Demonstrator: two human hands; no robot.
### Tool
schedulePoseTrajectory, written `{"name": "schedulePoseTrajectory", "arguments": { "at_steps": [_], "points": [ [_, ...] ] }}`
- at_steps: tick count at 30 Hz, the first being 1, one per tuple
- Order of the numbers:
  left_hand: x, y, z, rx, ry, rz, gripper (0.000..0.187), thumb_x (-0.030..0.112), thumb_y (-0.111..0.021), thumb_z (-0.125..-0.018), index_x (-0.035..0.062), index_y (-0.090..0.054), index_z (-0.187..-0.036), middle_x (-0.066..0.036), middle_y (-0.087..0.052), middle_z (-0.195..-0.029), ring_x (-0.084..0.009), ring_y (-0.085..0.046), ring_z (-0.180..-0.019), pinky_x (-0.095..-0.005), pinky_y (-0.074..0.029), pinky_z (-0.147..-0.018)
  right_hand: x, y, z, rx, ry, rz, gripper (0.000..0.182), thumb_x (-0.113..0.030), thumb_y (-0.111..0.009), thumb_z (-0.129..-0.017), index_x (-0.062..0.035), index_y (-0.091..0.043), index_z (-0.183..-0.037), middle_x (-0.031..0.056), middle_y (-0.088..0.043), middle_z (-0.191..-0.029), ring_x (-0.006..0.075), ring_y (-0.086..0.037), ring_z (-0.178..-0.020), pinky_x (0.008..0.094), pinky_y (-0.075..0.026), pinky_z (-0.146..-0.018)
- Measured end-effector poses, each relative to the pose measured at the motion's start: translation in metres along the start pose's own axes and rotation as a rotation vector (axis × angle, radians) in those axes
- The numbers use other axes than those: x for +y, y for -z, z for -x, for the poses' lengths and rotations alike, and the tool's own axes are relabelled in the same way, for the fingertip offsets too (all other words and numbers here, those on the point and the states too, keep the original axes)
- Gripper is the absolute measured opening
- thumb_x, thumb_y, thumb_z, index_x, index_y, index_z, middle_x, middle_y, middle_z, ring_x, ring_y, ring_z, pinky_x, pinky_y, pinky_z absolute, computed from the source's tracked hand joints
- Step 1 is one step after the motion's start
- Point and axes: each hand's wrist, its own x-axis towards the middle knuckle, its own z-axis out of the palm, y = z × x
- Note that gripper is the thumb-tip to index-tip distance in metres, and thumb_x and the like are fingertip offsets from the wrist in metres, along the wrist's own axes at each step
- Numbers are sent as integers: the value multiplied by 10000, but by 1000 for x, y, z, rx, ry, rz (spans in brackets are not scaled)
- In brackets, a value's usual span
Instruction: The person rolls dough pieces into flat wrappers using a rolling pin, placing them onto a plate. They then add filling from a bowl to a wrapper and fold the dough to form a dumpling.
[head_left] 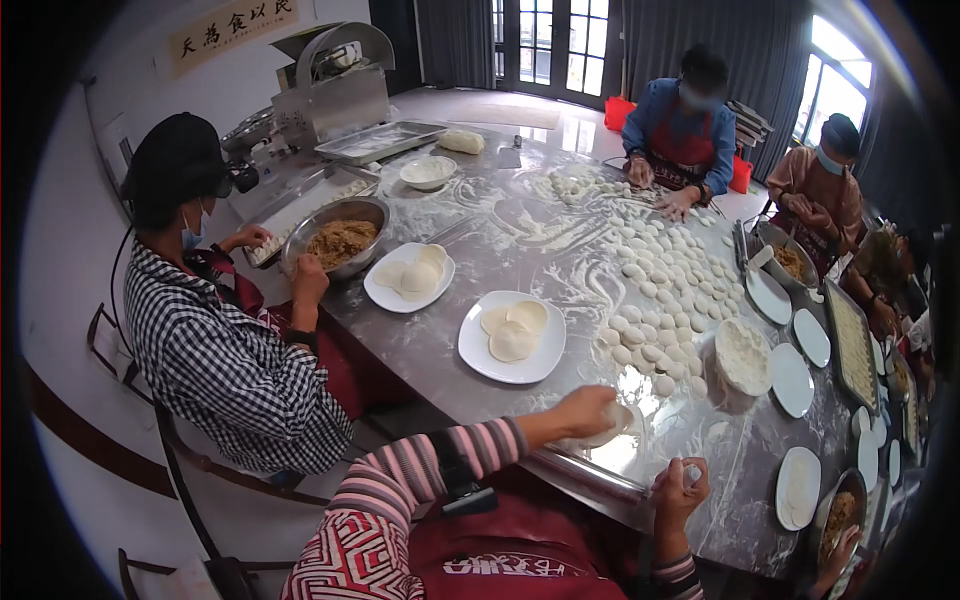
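My left hand [588,411], reaching in from the left in a striped sleeve, pinches a thin dough wrapper [610,428] just over the table's near edge. To its right, my right hand [680,492] is closed in a fist round a rolling pin [692,474]; only its pale rounded end shows. Flattened dough pieces [655,345] lie in a floury group beyond my hands. A white bowl of flour [743,357] stands to their right. Up and left of my left hand, a square white plate [480,365] carries several rolled wrappers.
At left, a person in a checked shirt [210,350] holds a metal bowl of filling [345,235], beside another plate of wrappers [410,277]. A person in blue [680,130] handles dough across the floured metal table [430,340]. White plates [793,380] and a tray [850,345] line the right side.
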Motion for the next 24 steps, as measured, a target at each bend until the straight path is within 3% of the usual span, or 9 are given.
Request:
{"name": "schedulePoseTrajectory", "arguments": {
  "at_steps": [1, 2, 6, 7, 9, 12, 14, 17, 24],
  "points": [
    [-2, 15, 3, 56, 47, 122, 255, 179, -643, -677, 10, -572, -854, -193, -599, -802, -330, -593, -776, -395, -458, -695, 0, 0, 0, -8, 7, -6, 95, -23, -526, -843, -36, -438, -809, 37, -464, -541, 87, -439, -429, 215, -348, -400],
    [-3, 30, 6, 82, 91, 153, 237, 169, -637, -683, 4, -573, -841, -158, -597, -746, -245, -598, -716, -355, -460, -645, 0, 0, 0, -13, 12, -11, 97, -26, -528, -844, -35, -438, -809, 37, -463, -540, 87, -438, -427, 215, -346, -399],
    [-24, 84, 7, 226, 211, 396, 255, 137, -660, -737, -25, -570, -912, -72, -613, -804, -124, -586, -727, -264, -475, -612, 0, 1, -1, -13, 25, 24, 99, -29, -530, -845, -35, -439, -807, 33, -457, -529, 87, -438, -424, 216, -343, -395],
    [-46, 92, 5, 252, 212, 445, 303, 178, -680, -743, -24, -566, -938, -91, -618, -839, -157, -597, -773, -286, -480, -653, 1, 1, -2, -14, 38, 23, 98, -29, -531, -845, -35, -442, -804, 33, -458, -526, 87, -439, -423, 216, -345, -396],
    [-85, 101, 4, 349, 184, -10, 318, 207, -686, -749, -11, -557, -942, -117, -618, -856, -199, -597, -804, -315, -475, -697, 5, 0, -4, -20, 53, 21, 98, -29, -533, -845, -35, -444, -802, 33, -459, -522, 87, -440, -422, 215, -346, -396],
    [-107, 114, 14, 461, 362, -33, 309, 221, -684, -750, 3, -547, -922, -140, -611, -846, -223, -588, -812, -339, -466, -720, 11, 2, -7, -10, 90, 11, 95, -56, -533, -858, -38, -445, -825, 53, -465, -499, 103, -428, -379, 224, -331, -367],
    [-101, 115, 26, 605, 405, -83, 230, 171, -664, -739, 17, -546, -863, -121, -600, -802, -218, -587, -724, -333, -468, -669, 11, 2, -8, -25, 80, 25, 88, -43, -534, -855, -35, -448, -837, 48, -472, -507, 102, -437, -388, 225, -335, -365],
    [-95, 104, 42, 563, 342, -84, 192, 170, -640, -739, 24, -538, -811, -136, -579, -805, -282, -580, -745, -377, -450, -679, 15, 2, -14, -41, 92, 38, 85, -32, -537, -850, -30, -453, -843, 46, -483, -521, 99, -450, -399, 224, -343, -365],
    [-44, 64, 11, 265, 111, -101, 118, 102, -604, -737, 28, -554, -814, -146, -573, -805, -300, -581, -772, -389, -450, -692, 22, 1, -21, 21, 104, 142, 91, -40, -560, -840, -51, -470, -823, 24, -485, -523, 71, -449, -421, 215, -341, -373]
  ]
}}
